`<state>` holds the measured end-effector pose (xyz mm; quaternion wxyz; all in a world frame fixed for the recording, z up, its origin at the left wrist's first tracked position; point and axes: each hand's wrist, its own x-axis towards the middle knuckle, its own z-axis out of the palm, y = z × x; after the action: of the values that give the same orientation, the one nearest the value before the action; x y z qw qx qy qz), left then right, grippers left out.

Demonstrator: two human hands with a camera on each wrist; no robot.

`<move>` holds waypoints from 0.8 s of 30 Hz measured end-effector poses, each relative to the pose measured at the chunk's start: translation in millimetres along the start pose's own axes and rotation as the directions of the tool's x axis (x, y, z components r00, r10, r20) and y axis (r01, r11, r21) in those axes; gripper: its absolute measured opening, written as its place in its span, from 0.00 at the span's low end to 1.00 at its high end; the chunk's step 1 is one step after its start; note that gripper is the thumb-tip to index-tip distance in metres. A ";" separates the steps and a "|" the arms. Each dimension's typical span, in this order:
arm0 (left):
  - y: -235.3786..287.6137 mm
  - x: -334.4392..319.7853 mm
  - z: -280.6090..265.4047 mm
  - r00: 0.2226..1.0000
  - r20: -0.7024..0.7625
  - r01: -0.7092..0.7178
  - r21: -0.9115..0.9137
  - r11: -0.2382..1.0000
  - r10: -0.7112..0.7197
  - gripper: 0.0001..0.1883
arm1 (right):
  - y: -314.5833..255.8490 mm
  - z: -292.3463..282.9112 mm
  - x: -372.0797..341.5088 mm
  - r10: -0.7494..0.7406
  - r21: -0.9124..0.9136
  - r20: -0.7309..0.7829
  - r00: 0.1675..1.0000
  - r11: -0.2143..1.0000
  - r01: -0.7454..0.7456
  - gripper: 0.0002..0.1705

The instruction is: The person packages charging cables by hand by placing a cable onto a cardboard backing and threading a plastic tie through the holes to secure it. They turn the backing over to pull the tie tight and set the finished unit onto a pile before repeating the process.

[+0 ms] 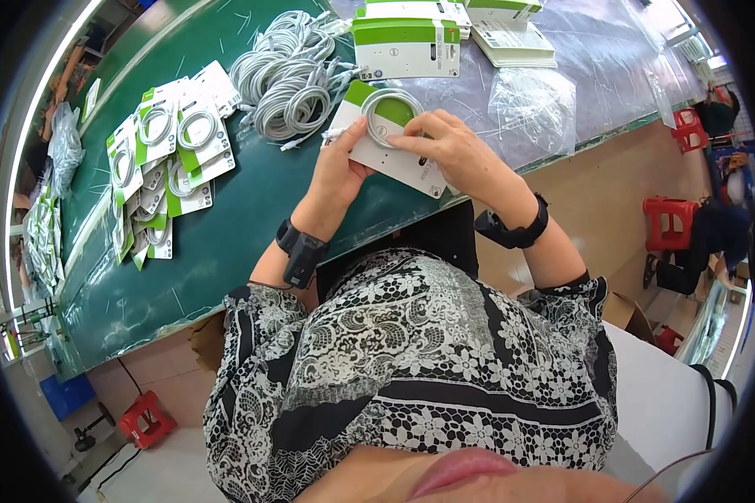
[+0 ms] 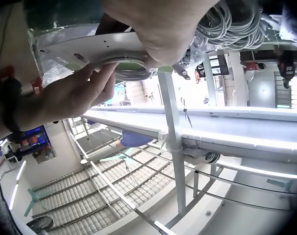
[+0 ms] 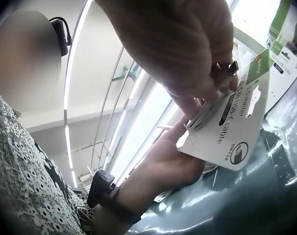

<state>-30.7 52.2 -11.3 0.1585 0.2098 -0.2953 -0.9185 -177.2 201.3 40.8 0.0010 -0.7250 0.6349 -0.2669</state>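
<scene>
A green and white USB-C cable card is tilted above the table edge, with a coiled pale grey cable lying on its face. My left hand grips the card's left side, its thumb over the coil's edge. From the right, my right hand pinches the coil between thumb and fingertips. A metal plug sticks out by the right fingers in the right wrist view. Another cable end pokes out beside the left thumb. The left wrist view shows the card edge-on.
A heap of coiled cables lies just beyond the hands on the green table. Cards with coils attached are piled at left. Stacked blank cards stand at the back, near a clear plastic bag of ties.
</scene>
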 end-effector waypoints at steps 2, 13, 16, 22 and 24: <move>0.8 -4.0 2.5 0.999 0.021 0.048 -0.027 0.998 -0.048 0.20 | 3.2 5.5 -3.1 0.010 -0.001 -0.014 1.000 1.000 -0.010 0.23; -30.5 0.1 -7.7 0.995 0.042 -0.089 -0.039 0.995 0.091 0.21 | -15.9 38.2 -3.4 0.071 -0.159 -0.250 0.966 0.981 -0.113 0.15; -29.4 -2.4 -7.6 0.996 0.031 -0.080 -0.059 0.995 0.081 0.21 | -13.6 42.0 -5.4 0.066 -0.144 -0.274 0.959 0.984 -0.109 0.13; -42.1 -7.7 -6.1 0.992 -0.021 -0.122 -0.085 0.989 0.121 0.20 | -1.5 51.2 -11.0 0.168 0.035 -0.316 0.934 0.986 -0.165 0.10; -47.3 -9.1 -5.3 0.989 0.004 -0.149 -0.058 0.987 0.150 0.20 | -2.0 51.2 -11.6 0.152 0.049 -0.309 0.939 0.988 -0.144 0.10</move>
<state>-28.2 90.0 -41.4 0.2316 0.1785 -0.2841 -0.9131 -156.1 195.0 -6.9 -0.0696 -0.6239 0.6764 -0.3853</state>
